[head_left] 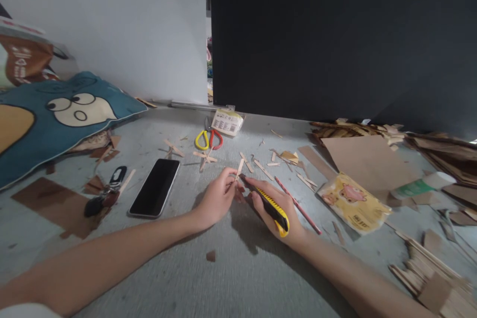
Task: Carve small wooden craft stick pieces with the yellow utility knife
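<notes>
My left hand [219, 195] is closed on a thin wooden craft stick [239, 169], which points up and away from the fingers. In my right hand [279, 203] lies a yellow and black box cutter [274, 207], its front end right beside the stick. Whether the blade touches the wood I cannot tell. Just beyond the hands are several short cut stick pieces [263, 169]. A small star of crossed sticks [204, 158] lies to the left, with another crossed pair [174, 149] farther left. A red pencil [298, 204] lies beside my right hand.
Scissors [208, 140] and a small packet [227, 122] lie at the back. A phone [155, 188], keys [105, 194] and a blue cushion [67, 119] are on the left. On the right are a yellow packet [354, 202], a glue stick [423, 185], cardboard [367, 161] and a stick pile [428, 273].
</notes>
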A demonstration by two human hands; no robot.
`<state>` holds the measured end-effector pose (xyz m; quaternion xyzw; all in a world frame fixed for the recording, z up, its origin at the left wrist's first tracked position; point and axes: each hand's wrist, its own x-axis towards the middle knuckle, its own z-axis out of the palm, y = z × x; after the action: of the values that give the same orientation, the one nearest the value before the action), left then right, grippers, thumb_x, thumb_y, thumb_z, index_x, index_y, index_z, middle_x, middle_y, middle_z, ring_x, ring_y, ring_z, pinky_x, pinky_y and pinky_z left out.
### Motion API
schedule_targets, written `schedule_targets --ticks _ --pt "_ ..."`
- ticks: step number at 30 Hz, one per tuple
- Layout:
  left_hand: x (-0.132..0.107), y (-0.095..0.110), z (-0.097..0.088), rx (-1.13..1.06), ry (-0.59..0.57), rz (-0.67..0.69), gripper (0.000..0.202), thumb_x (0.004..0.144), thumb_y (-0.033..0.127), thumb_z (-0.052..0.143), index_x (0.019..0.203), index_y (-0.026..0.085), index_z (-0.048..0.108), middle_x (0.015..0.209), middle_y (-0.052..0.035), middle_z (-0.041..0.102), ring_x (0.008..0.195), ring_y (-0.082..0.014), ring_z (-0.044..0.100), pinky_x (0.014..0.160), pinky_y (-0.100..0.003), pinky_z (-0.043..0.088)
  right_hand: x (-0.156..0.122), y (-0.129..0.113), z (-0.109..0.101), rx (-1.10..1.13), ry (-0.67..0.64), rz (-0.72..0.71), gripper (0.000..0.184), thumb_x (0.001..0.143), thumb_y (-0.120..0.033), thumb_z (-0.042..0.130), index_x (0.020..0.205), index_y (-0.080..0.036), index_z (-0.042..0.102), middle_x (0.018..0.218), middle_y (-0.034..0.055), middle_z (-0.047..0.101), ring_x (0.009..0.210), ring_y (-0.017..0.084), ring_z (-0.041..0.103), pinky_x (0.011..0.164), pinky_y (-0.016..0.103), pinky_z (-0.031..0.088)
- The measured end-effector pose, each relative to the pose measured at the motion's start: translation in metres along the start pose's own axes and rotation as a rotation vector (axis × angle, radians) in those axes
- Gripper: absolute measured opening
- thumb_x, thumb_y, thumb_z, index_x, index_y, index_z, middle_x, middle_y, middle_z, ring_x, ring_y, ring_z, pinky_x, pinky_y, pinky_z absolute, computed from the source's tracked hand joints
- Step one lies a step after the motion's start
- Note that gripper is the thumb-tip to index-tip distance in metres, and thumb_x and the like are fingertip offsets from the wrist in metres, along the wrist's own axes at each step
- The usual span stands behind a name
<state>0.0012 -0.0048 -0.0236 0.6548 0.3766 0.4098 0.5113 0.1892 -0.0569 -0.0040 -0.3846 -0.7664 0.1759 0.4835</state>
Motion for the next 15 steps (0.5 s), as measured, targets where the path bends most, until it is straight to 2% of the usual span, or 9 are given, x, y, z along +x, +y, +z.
schedule_targets --ticks 5,11,15 --pt "-0.0005 0.0028 -0.0026 0.007 -0.027 0.002 0.015 0.103 0.03 0.051 0.116 0.023 0.05 0.079 0.0003 0.07 0.067 -0.0189 0.072 0.07 -0.032 0.057 0.0002 0.001 -0.0011 0.001 -0.007 0.004 0.035 0.106 -0.017 0.052 0.138 -0.024 0.064 0.114 0.0093 0.078 0.1 0.022 0.078 0.087 0.035 0.065" --pt "-0.0004 0.0067 -0.0038 0.002 -0.057 -0.003 0.016 0.104 0.033 0.052 0.115 0.022 0.054 0.077 0.001 0.068 0.066 -0.0178 0.07 0.067 -0.03 0.055 0.0025 -0.0033 0.0003 -0.047 -0.046 -0.088 0.037 0.105 -0.012 0.049 0.138 -0.023 0.06 0.103 0.0081 0.074 0.093 0.02 0.077 0.086 0.034 0.065" --pt "-0.0016 0.009 -0.001 -0.024 -0.048 -0.007 0.02 0.103 0.038 0.054 0.116 0.023 0.049 0.08 0.0011 0.07 0.067 -0.0181 0.072 0.068 -0.032 0.057 -0.0012 -0.0064 0.0051 -0.089 0.035 -0.091 0.036 0.103 -0.01 0.05 0.135 -0.024 0.059 0.104 0.0075 0.074 0.087 0.018 0.076 0.081 0.031 0.065"
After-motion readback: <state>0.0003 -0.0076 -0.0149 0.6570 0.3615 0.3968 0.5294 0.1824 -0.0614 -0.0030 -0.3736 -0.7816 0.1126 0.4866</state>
